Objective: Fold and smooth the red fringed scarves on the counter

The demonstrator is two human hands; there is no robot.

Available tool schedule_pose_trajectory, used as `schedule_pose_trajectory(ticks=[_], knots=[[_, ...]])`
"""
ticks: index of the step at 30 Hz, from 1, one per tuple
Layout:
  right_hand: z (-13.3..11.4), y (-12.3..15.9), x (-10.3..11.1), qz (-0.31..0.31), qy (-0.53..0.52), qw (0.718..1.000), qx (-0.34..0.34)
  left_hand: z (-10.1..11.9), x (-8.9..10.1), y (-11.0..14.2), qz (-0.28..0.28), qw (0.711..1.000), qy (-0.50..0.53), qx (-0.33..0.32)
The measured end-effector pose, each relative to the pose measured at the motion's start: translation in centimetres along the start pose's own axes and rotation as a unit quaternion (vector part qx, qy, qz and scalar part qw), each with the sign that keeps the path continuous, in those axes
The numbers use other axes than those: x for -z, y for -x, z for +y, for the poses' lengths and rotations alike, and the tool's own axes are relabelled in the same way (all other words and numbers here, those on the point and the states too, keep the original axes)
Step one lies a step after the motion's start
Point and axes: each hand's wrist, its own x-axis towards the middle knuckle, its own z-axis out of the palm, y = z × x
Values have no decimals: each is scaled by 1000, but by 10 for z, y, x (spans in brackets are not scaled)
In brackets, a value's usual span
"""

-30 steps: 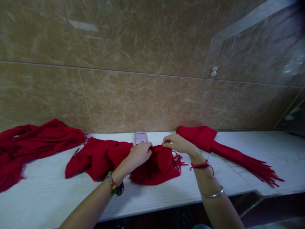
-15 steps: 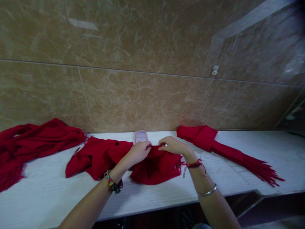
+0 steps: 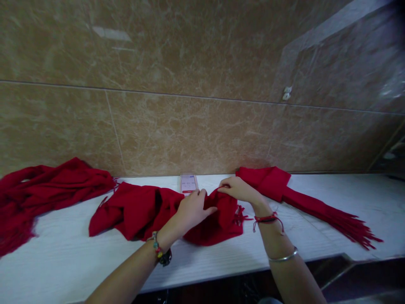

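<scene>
A rumpled red scarf lies across the middle of the white counter, with short fringe at its right end. My left hand rests on the scarf's middle; its thumb stands apart from the bent fingers, whose tips are partly hidden. A little to the right, my right hand pinches the scarf's upper edge between thumb and fingers, and the cloth there is lifted into a fold. Just behind the scarf is a phone with a lit screen, its lower part covered by cloth.
Another loose red scarf lies bunched on the left. To the right is a folded red scarf with its fringed tail stretched toward the front. A brown marbled wall rises behind the white counter.
My left hand has shifted right and forward over the scarf, and its thumb has spread from the fingers. My right hand has moved slightly right and up, drawing the scarf's edge into a fold.
</scene>
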Motion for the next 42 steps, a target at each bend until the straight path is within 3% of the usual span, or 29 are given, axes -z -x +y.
schedule_pose_trajectory(ticks=[5,9,12,15,18,21,23,27,32,39,42], knots=[[3,2,8,50,-60,997,8,5,-8,0,-35,998,-36,24],[17,3,7,81,5,995,-56,-3,1,-7,-15,998,64,23],[18,2,2,68,43,994,-74,-11,8,-13,-18,987,156,41],[5,1,-3,64,2,998,-4,-19,11,-16,-1,975,218,46],[-12,-1,-8,70,-59,992,86,-23,12,-16,9,972,234,9],[-23,-4,-12,45,-88,989,112,-22,16,-14,-9,976,214,-26],[-25,-7,-12,40,-94,990,96,-20,20,-12,-4,985,174,-10],[-24,-7,-8,97,-113,988,43,-14,25,-10,40,996,45,61],[-26,-6,-5,125,-128,984,17,-10,23,-8,39,997,-52,52],[-16,-15,-9,182,-84,978,-50,-16,28,-9,49,995,-60,59],[-2,-18,-14,141,-42,987,-64,-31,36,-9,64,994,-33,83]])
